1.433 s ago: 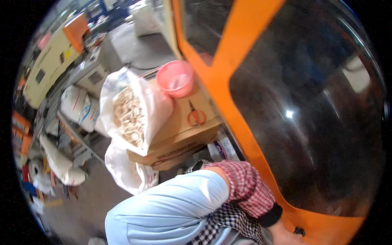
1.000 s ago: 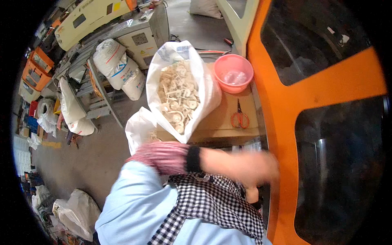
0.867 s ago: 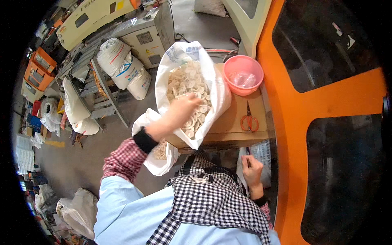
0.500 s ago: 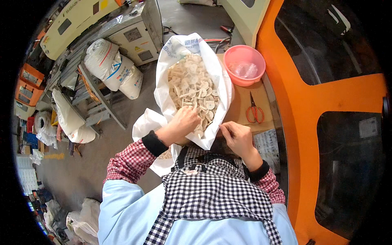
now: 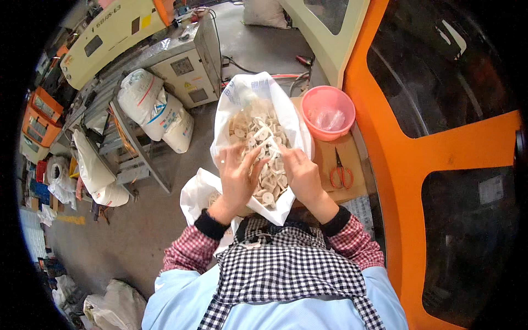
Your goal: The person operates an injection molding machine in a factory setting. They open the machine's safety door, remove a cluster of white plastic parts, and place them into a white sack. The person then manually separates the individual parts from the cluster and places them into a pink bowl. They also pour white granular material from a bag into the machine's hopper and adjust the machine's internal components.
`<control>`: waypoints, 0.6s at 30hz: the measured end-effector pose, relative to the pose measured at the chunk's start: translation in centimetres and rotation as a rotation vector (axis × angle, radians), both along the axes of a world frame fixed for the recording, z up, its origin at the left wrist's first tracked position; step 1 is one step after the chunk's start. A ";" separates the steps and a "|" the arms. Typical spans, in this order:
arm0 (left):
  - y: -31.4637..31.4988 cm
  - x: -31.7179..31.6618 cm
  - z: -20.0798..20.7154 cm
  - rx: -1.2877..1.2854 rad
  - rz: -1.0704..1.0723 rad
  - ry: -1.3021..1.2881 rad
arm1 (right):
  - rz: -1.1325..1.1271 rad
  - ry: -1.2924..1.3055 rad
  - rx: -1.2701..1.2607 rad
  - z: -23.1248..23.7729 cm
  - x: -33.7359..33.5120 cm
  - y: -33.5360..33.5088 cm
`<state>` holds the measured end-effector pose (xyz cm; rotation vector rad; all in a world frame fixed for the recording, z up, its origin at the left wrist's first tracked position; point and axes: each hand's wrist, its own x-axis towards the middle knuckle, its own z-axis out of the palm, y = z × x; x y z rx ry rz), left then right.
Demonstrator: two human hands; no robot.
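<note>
A white woven sack (image 5: 234, 93) stands open in front of me, filled with small beige plastic parts (image 5: 268, 195), some with round discs. My left hand (image 5: 236, 179) is over the left side of the sack's mouth, fingers spread above the parts. On the other side, my right hand (image 5: 302, 175) reaches in at the sack's right edge. Its fingers are drawn together near some pale pieces; what they grip is hidden. A second, smaller white sack (image 5: 190, 192) sits beside it at the lower left, partly behind my left arm.
Right of the sack, a pink plastic basin (image 5: 352, 118) holds clear plastic bags. Scissors with red handles (image 5: 341, 177) lie on cardboard (image 5: 357, 159). An orange machine (image 5: 374, 143) borders the right side. Filled white sacks (image 5: 146, 102) lean by a metal rack (image 5: 146, 148) at the left.
My left hand has lifted off the parts and shifted left, its fingers spreading. My right hand has moved from the sack's outer right edge inward and up. The view has tilted slightly.
</note>
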<state>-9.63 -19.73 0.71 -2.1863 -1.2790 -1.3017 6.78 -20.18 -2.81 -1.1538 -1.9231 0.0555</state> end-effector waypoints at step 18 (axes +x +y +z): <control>-0.8 0.1 -4.2 -0.224 -0.277 -0.345 | 0.081 1.204 -1.066 -7.2 -1.5 4.4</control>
